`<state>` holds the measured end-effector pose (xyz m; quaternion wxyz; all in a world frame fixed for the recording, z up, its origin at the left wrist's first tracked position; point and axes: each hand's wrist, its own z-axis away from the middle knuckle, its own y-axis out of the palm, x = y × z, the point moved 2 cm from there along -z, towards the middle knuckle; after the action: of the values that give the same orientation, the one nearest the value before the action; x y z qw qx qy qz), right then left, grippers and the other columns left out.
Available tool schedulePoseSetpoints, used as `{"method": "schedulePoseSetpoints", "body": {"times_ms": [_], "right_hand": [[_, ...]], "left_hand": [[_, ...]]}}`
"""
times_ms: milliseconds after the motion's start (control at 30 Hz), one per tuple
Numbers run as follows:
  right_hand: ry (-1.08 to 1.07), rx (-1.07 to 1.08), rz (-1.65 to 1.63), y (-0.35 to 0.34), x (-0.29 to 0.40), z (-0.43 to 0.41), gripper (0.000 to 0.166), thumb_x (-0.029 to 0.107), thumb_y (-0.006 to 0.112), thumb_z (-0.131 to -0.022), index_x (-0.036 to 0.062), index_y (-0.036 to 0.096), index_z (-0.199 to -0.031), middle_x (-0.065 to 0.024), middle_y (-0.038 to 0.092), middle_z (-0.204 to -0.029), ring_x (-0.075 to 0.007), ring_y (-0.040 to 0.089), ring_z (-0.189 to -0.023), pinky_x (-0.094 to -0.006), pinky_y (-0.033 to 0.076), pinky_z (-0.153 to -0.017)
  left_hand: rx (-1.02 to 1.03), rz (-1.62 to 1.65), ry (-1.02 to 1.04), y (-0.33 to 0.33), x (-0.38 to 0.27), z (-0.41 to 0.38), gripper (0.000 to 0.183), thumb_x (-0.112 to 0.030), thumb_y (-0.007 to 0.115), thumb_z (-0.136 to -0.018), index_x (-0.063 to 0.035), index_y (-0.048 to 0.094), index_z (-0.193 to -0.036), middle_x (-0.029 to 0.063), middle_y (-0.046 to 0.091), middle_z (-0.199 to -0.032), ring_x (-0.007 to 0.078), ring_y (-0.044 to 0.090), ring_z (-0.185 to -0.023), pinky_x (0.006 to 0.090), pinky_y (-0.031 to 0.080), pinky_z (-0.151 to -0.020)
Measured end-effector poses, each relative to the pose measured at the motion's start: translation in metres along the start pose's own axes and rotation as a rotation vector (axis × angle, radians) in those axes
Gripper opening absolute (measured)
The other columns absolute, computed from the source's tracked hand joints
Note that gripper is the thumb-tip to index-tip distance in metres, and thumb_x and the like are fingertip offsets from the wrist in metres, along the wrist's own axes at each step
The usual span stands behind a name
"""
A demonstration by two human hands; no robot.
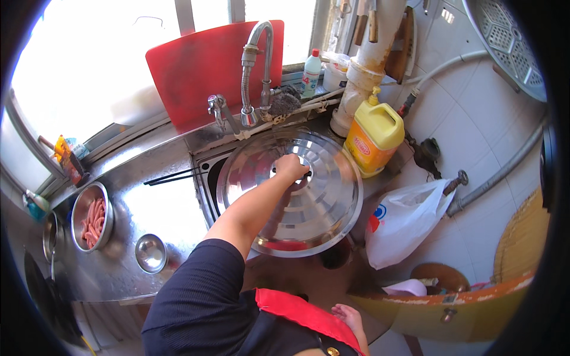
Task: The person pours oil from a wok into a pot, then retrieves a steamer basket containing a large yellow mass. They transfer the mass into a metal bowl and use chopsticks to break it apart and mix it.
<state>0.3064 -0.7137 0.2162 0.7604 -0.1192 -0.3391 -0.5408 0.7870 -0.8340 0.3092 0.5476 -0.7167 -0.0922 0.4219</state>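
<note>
My left hand [291,168] grips the dark handle at the centre of a large round stainless steel lid [320,213]. The lid covers most of the sink [205,164], and whatever lies beneath it is hidden. My right hand [349,317] hangs low beside the red-trimmed apron, its fingers loosely curled and apart with nothing visible in them. Left of the lid, a pair of black chopsticks [171,177] rests with one end on the sink rim. On the steel counter [120,276] are a steel bowl [108,231] of raw sausages [94,222] and a small steel bowl [151,253].
Behind the lid stand a curved faucet [269,58] and a red cutting board [200,71]. A yellow detergent jug [374,133] is close to the lid's right edge. From a valve hangs a white plastic bag [405,222]. Knives [365,26] hang by the pipe [360,80].
</note>
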Motion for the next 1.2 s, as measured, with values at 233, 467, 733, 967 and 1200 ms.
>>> {"method": "schedulePoseSetpoints", "body": {"times_ms": [233, 467, 733, 967, 1200], "right_hand": [[0.041, 0.121, 0.076, -0.011, 0.055, -0.054, 0.020, 0.014, 0.045, -0.082, -0.0009, 0.052, -0.093, -0.0122, 0.058, -0.086, -0.0177, 0.056, -0.077, -0.0260, 0.045, -0.065], [0.048, 0.157, 0.127, -0.012, 0.116, -0.094, 0.018, 0.015, 0.047, -0.081, 0.0002, 0.053, -0.090, -0.0109, 0.058, -0.083, -0.0166, 0.055, -0.075, -0.0247, 0.044, -0.064], [0.160, 0.406, 0.317, 0.036, 0.130, -0.121, 0.018, 0.015, 0.047, -0.081, 0.0016, 0.054, -0.092, -0.0096, 0.058, -0.086, -0.0166, 0.055, -0.080, -0.0252, 0.042, -0.067], [0.228, 0.762, 0.588, 0.111, 0.106, -0.095, 0.011, 0.009, 0.046, -0.079, 0.0033, 0.053, -0.085, -0.0088, 0.057, -0.093, -0.0176, 0.054, -0.084, -0.0274, 0.042, -0.071], [0.352, 1.287, 0.849, 0.256, 0.009, -0.018, 0.004, 0.007, 0.046, -0.071, 0.0036, 0.048, -0.074, -0.0125, 0.056, -0.091, -0.0204, 0.053, -0.081, -0.0312, 0.043, -0.071]], "left_hand": [[0.032, -0.106, -0.052, 0.018, -0.004, -0.008, 0.038, -0.041, 0.056, -0.059, -0.0059, 0.063, -0.070, 0.0121, 0.060, -0.073, 0.0262, 0.057, -0.071, 0.0365, 0.043, -0.064], [-0.045, -0.152, -0.072, 0.032, -0.013, -0.008, 0.036, -0.041, 0.056, -0.060, -0.0070, 0.063, -0.070, 0.0117, 0.059, -0.070, 0.0257, 0.057, -0.067, 0.0363, 0.043, -0.062], [-0.414, -0.009, 0.069, 0.001, -0.024, 0.038, 0.050, -0.033, 0.065, -0.060, -0.0108, 0.049, -0.102, 0.0127, 0.044, -0.106, 0.0279, 0.040, -0.100, 0.0426, 0.032, -0.081], [-0.359, 0.072, 0.483, -0.038, 0.027, 0.277, 0.037, -0.004, 0.052, -0.067, -0.0040, 0.046, -0.103, 0.0193, 0.043, -0.107, 0.0330, 0.047, -0.093, 0.0350, 0.041, -0.078], [-0.658, 0.134, -0.754, -0.060, 0.121, 0.615, 0.038, -0.009, 0.053, -0.070, -0.0079, 0.044, -0.107, 0.0117, 0.044, -0.103, 0.0244, 0.051, -0.085, 0.0321, 0.043, -0.074]]}}
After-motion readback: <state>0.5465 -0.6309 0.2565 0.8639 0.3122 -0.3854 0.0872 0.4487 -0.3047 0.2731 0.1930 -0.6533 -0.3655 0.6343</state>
